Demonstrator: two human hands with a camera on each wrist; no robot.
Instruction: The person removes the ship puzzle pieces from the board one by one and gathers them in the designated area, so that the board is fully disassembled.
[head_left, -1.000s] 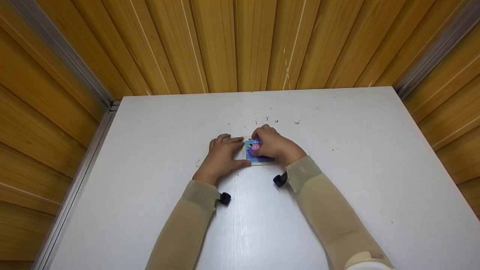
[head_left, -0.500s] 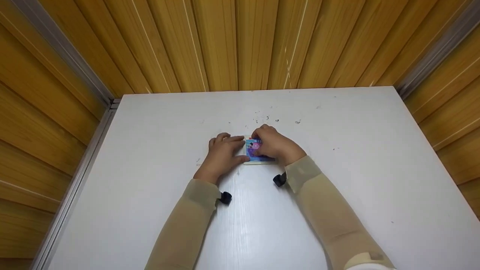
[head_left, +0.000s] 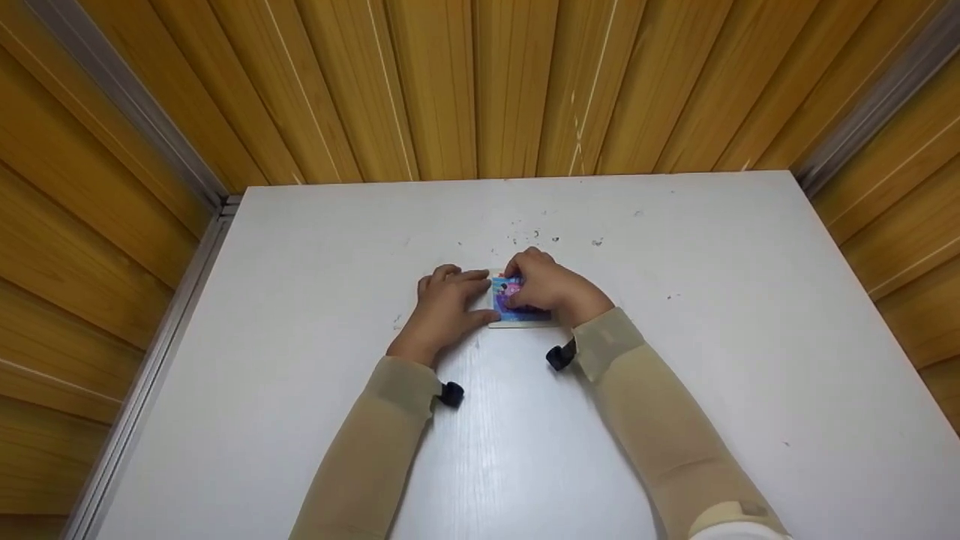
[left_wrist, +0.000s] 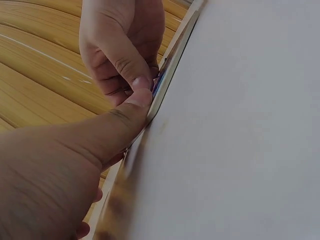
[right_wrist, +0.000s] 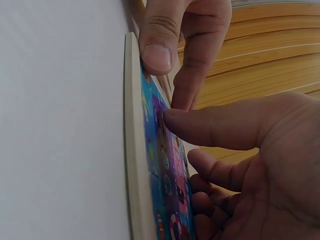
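Observation:
A small jigsaw puzzle (head_left: 517, 316) with a blue, purple and pink picture lies on the table, in a pale wooden tray (right_wrist: 131, 130). My left hand (head_left: 442, 307) spans the tray's left end. Its thumb (right_wrist: 157, 59) presses on the near corner, and its straight fingers rest at the far side. My right hand (head_left: 553, 286) covers the right part of the puzzle with curled fingers. In the right wrist view its thumb tip touches the purple area, while the fingertips sit at the opposite side of the picture. The pieces beneath the right hand are hidden.
The white table (head_left: 337, 247) carries several dark specks (head_left: 555, 239) beyond the hands. Yellow wood-look panels (head_left: 435, 90) close off the back and sides. A metal rail (head_left: 150, 367) runs along the left edge. Black wrist cameras (head_left: 451, 394) stick out from both sleeves.
The left thumb has shifted slightly up and left along the tray's near corner. The right hand keeps nearly the same place on the puzzle. The head view has tilted a little.

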